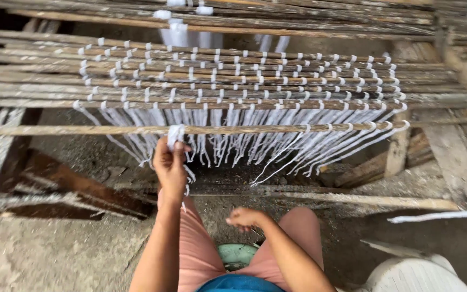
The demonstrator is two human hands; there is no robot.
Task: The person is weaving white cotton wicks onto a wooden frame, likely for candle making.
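Observation:
A mat of thin wooden sticks (244, 75) bound with white strips lies across a wooden frame in front of me. White strips (233, 146) hang loose from its near edge. One separate stick (71, 130) lies across the frame closest to me. My left hand (169, 165) is raised to that stick and pinches a white strip (175, 134) wrapped over it. My right hand (244, 217) hovers lower, over my knees, with fingers curled; I cannot see anything in it.
A wooden frame beam (460, 157) runs down the right side. Planks (77, 184) and a loose stick (363, 201) lie on the dirt floor below. A white plastic chair (412, 276) stands at lower right. A green stool (236, 254) shows between my legs.

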